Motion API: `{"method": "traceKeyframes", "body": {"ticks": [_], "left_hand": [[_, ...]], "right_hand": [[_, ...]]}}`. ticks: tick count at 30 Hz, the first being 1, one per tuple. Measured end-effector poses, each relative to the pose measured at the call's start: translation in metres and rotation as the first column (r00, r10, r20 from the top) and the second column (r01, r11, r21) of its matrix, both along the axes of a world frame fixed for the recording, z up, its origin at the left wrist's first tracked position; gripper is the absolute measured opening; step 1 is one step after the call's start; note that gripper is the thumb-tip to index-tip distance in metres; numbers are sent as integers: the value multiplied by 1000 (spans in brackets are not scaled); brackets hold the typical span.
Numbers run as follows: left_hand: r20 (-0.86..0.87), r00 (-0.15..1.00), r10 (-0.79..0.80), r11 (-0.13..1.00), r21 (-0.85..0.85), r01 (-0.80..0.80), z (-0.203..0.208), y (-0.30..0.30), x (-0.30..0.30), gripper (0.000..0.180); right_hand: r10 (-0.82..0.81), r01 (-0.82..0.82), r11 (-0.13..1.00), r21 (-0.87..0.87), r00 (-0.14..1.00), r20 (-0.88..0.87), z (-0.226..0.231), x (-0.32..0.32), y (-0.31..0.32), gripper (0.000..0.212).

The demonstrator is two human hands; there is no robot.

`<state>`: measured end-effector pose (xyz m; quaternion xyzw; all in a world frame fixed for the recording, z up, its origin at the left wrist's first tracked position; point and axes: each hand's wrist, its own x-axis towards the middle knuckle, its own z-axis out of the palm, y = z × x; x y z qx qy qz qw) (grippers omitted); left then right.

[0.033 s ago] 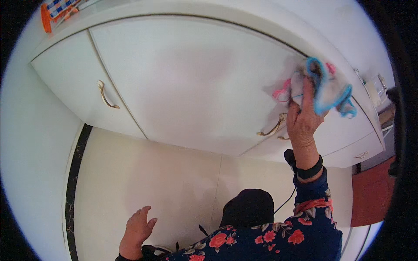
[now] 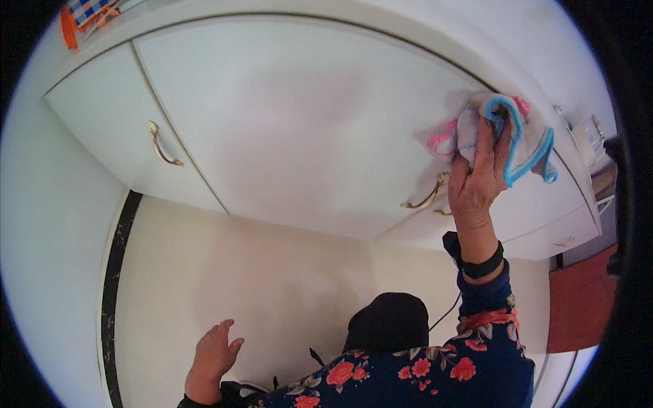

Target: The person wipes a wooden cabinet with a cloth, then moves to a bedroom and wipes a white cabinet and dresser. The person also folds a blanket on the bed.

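My right hand (image 2: 476, 187) reaches up to the top right of a white cabinet door (image 2: 286, 122). Under its fingers a bunched, pale cloth (image 2: 469, 132) with blue and pink edging lies against the door front, close to the countertop edge. The fingers are laid over the cloth, and part of it folds out beyond them. Just below the wrist side is a curved gold-coloured handle (image 2: 428, 194). My left hand (image 2: 216, 350) hangs low over the floor at the left, thumb and fingers apart, holding nothing.
Another gold-coloured handle (image 2: 163, 146) sits on the narrow left door. The countertop (image 2: 422, 30) runs along the top, with an orange and blue-checked item (image 2: 85, 17) at its left end. A wall with black skirting (image 2: 115, 292) closes the left side. A reddish-brown panel (image 2: 581, 302) stands at right.
The cloth has shifted slightly downward under my right hand and its blue edge shows more sharply. My left hand is nearly unmoved.
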<state>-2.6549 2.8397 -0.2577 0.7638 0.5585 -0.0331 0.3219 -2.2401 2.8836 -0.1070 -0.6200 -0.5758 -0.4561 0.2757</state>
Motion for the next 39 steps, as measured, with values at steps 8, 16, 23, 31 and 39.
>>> {"method": "traceKeyframes", "body": {"ticks": [8,16,23,31,39], "left_hand": [[9,1000,-22,999,29,21,-4,0,9,41],[-4,1000,-29,999,33,29,-8,1,9,43],[-38,999,30,999,-25,-31,-7,-3,4,43],[-64,997,37,997,-68,-41,-10,0,7,43],[-42,996,75,995,-56,-78,-3,0,5,42]], "right_hand": [[5,61,940,-335,981,193,-116,-17,12,32],[229,-1,837,-548,909,347,-265,11,-1,31],[388,-160,534,-830,919,72,-381,47,-21,22],[429,322,660,-679,580,693,-414,59,-24,28],[396,-22,369,-929,908,136,-334,55,-59,31]]}}
